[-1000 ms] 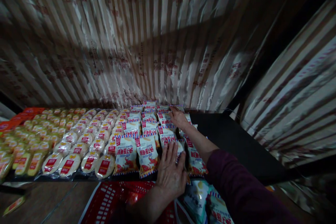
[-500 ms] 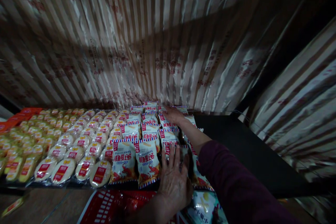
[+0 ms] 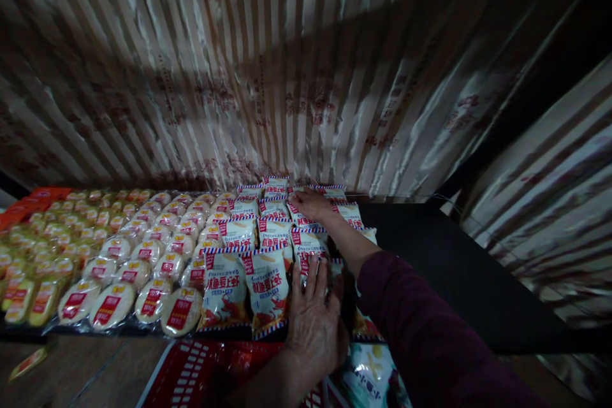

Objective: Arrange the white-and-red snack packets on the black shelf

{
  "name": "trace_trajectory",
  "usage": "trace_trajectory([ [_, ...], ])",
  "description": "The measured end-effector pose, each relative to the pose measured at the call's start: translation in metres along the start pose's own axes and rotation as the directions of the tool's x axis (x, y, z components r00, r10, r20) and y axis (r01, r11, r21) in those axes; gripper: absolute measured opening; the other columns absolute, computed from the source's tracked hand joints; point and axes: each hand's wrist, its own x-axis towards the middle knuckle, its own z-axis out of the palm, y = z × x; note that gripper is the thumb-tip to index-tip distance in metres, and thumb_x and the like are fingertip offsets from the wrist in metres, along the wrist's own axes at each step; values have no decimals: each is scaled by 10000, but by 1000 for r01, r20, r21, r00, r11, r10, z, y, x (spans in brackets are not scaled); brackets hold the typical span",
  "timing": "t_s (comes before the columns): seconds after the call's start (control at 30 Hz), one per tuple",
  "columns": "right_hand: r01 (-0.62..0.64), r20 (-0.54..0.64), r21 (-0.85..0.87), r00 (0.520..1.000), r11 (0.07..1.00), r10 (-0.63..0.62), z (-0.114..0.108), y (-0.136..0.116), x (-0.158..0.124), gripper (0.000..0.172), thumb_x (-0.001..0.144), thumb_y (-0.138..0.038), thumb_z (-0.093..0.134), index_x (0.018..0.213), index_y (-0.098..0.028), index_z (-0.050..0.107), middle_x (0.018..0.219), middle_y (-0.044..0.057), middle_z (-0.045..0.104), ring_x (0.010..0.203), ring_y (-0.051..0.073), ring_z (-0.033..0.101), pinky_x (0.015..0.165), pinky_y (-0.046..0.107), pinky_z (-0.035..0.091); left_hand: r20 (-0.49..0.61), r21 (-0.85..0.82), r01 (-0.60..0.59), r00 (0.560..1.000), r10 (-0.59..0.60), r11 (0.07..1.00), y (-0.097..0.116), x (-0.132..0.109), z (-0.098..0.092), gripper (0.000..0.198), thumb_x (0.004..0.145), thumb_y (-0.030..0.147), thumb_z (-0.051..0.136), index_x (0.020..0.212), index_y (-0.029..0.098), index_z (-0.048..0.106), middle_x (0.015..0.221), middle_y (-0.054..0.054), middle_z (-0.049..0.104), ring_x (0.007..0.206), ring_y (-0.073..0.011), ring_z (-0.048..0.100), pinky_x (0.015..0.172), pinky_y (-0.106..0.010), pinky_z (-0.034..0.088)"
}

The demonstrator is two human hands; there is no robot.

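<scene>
Rows of white snack bags [image 3: 268,290] with blue-and-red striped edges and red lettering lean on a dark shelf. My left hand [image 3: 314,325] lies flat with fingers stretched over a front-row snack bag [image 3: 308,248], covering much of it. Farther back, my right hand [image 3: 312,204] rests on the bags of the rear rows, its fingers stretched out toward the left. The purple sleeve [image 3: 421,319] of my right arm hides some bags on the right side of the group.
Left of the bags stand rows of round wrapped rice crackers [image 3: 112,303], then small yellow packs [image 3: 45,299] and orange packs [image 3: 33,204]. A red basket [image 3: 176,370] and a white-green bag [image 3: 370,373] sit below the shelf edge. Bare black shelf [image 3: 440,261] extends right. Striped sheeting [image 3: 268,89] hangs behind.
The view has shifted slightly, so the shelf's goods sit a little higher and farther left. Both hands keep nearly the same place on the bags.
</scene>
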Motion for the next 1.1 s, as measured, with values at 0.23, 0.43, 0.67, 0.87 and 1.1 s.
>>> trace_trajectory([
  [0.23, -3, -72, 4, 997, 1000, 3, 9, -2, -1, 543, 956, -521, 212, 1205, -208, 580, 1379, 120, 488, 1229, 247, 497, 1029, 366, 337, 18, -39, -28, 999, 29, 999, -7, -1, -8, 743, 760, 335, 540, 1444, 140, 324, 1558, -174, 156, 1436, -369, 103, 1134, -620, 73],
  [0.43, 15, -92, 19, 996, 1000, -13, 12, 0, 0, 524, 968, -480, 212, 1200, -192, 584, 1350, 129, 514, 1254, 233, 473, 1034, 352, 336, 14, -80, -49, 999, 50, 996, -10, -2, -7, 779, 750, 325, 579, 1455, 158, 293, 1575, -161, 44, 1441, -367, 20, 1143, -596, 91],
  [0.67, 73, -311, 9, 948, 997, -67, 12, -4, -10, 462, 971, -403, 257, 1222, -186, 579, 1370, 124, 510, 1282, 262, 427, 1083, 438, 287, -41, -82, -18, 999, 15, 996, -8, -2, -4, 714, 822, 378, 532, 1456, 165, 282, 1583, -146, 19, 1445, -343, 20, 1153, -576, 136],
  [0.87, 236, -382, 168, 911, 957, -157, -9, -12, -27, 494, 959, -360, 246, 1314, -144, 513, 1386, 120, 509, 1338, 232, 372, 1118, 399, 283, -120, -44, 7, 993, -12, 999, -5, -6, -8, 644, 901, 430, 434, 1472, 192, 254, 1583, -128, 62, 1449, -317, 46, 1157, -542, 178],
  [1.1, 173, -302, 453, 953, 875, -33, -21, -43, -79, 527, 963, -436, 229, 1343, -181, 491, 1366, 75, 543, 1280, 214, 473, 1084, 357, 342, -257, 37, 244, 940, -226, 969, -9, -31, -9, 592, 898, 322, 458, 1453, 186, 304, 1576, -134, 122, 1449, -328, 49, 1142, -583, 195],
])
